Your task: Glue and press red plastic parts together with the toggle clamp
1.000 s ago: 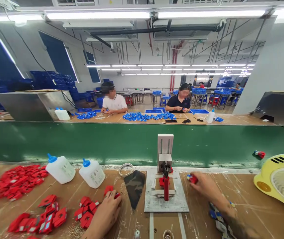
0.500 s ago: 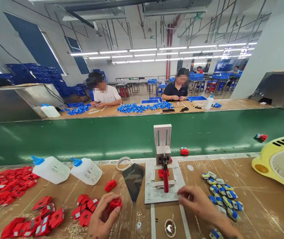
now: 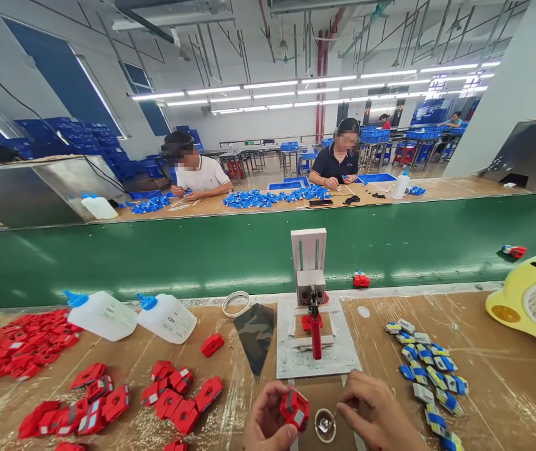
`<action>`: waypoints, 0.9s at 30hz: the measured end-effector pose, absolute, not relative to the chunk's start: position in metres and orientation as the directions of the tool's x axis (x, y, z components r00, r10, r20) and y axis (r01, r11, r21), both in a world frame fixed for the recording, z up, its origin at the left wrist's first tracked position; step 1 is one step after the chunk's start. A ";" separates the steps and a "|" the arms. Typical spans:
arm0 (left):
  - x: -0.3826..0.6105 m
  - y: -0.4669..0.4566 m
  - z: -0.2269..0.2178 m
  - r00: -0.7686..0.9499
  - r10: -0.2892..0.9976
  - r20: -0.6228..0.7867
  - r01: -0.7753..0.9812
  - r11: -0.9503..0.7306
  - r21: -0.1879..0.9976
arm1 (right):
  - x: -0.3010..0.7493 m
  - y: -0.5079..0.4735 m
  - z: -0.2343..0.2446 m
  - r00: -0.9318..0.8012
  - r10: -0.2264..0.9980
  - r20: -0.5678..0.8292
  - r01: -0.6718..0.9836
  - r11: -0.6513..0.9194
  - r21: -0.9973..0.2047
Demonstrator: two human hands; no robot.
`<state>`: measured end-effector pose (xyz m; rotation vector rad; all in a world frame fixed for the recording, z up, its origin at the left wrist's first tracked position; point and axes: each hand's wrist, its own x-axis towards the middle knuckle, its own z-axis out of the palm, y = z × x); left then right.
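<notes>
My left hand (image 3: 270, 418) is closed around a red plastic part (image 3: 295, 410) with grey and pale patches, its face tilted up. Just to the right, my right hand (image 3: 374, 410) pinches a thin stick (image 3: 332, 419), whose lower end dips into a small cup (image 3: 317, 432) of shiny, clear-looking liquid. Beyond both hands stands a toggle press (image 3: 311, 288) with a red handle on a white base plate (image 3: 291, 363). Another red piece sits under the press, partly covered by the handle.
Loose red parts (image 3: 169, 401) lie left, before a larger red pile (image 3: 28, 341). Two white bottles (image 3: 103, 316), a tape roll (image 3: 236, 305) and a dark camouflage piece (image 3: 255, 338) lie behind. Blue-and-grey pieces (image 3: 430, 369) and a yellow fan (image 3: 531, 294) are right. Co-workers sit across the green barrier (image 3: 230, 250).
My left hand has carried the red part rightward, close to the cup. My right hand has come down from beside the press and taken hold of the stick. The view has shifted slightly.
</notes>
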<state>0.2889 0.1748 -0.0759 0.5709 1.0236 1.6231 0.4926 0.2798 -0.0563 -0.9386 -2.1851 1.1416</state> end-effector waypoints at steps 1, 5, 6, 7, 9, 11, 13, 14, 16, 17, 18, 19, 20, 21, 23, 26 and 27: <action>0.288 0.174 -0.079 -0.319 0.941 -0.115 -0.487 -0.058 0.872 | 0.495 0.280 -0.057 -0.615 0.781 0.106 0.348 0.390 -0.853; 0.287 0.168 -0.097 -0.385 0.920 -0.074 -0.331 -0.063 0.941 | 0.501 0.278 -0.065 -0.581 0.813 0.042 0.367 0.308 -0.878; 0.287 0.166 -0.102 -0.401 0.915 -0.053 -0.293 -0.073 0.953 | 0.502 0.277 -0.066 -0.577 0.816 0.034 0.360 0.291 -0.887; 0.286 0.166 -0.106 -0.414 0.910 -0.019 -0.248 -0.092 0.964 | 0.502 0.275 -0.066 -0.559 0.828 0.029 0.343 0.264 -0.901; 0.281 0.166 -0.116 -0.414 0.905 0.096 -0.132 -0.163 0.978 | 0.502 0.273 -0.062 -0.478 0.878 0.017 0.272 0.167 -0.948; 0.274 0.168 -0.123 -0.326 0.919 0.221 0.009 -0.231 0.973 | 0.501 0.270 -0.054 -0.370 0.929 -0.009 0.147 0.049 -0.988; 0.266 0.170 -0.126 -0.226 0.923 0.310 0.153 -0.281 0.947 | 0.497 0.269 -0.048 -0.295 0.955 -0.037 0.025 -0.031 -0.999; 0.265 0.172 -0.126 -0.190 0.918 0.348 0.215 -0.307 0.927 | 0.495 0.268 -0.046 -0.299 0.953 -0.044 -0.015 -0.051 -0.999; 0.266 0.174 -0.123 -0.144 0.897 0.417 0.316 -0.358 0.879 | 0.489 0.267 -0.047 -0.342 0.939 -0.028 -0.052 -0.048 -0.998; 0.270 0.174 -0.119 -0.142 0.884 0.446 0.351 -0.376 0.858 | 0.486 0.266 -0.050 -0.366 0.930 -0.014 -0.057 -0.037 -0.998; 0.275 0.174 -0.115 -0.146 0.878 0.456 0.375 -0.377 0.847 | 0.482 0.265 -0.054 -0.378 0.926 -0.002 -0.060 -0.026 -0.998; 0.281 0.174 -0.110 -0.169 0.874 0.455 0.392 -0.363 0.845 | 0.479 0.264 -0.058 -0.376 0.926 0.011 -0.067 -0.015 -0.998; 0.287 0.174 -0.105 -0.208 0.870 0.447 0.401 -0.341 0.850 | 0.475 0.262 -0.063 -0.364 0.931 0.022 -0.075 -0.006 -0.997; 0.293 0.174 -0.100 -0.251 0.863 0.438 0.401 -0.319 0.859 | 0.473 0.260 -0.067 -0.347 0.937 0.026 -0.082 -0.003 -0.997; 0.301 0.174 -0.092 -0.312 0.847 0.430 0.385 -0.301 0.873 | 0.470 0.258 -0.072 -0.333 0.943 0.021 -0.078 -0.005 -0.997; 0.305 0.173 -0.085 -0.355 0.835 0.420 0.362 -0.291 0.886 | 0.474 0.259 -0.072 -0.363 0.932 0.004 -0.010 0.000 -1.000; 0.305 0.173 -0.084 -0.366 0.833 0.415 0.358 -0.286 0.889 | 0.477 0.260 -0.070 -0.385 0.923 0.005 0.018 0.013 -1.000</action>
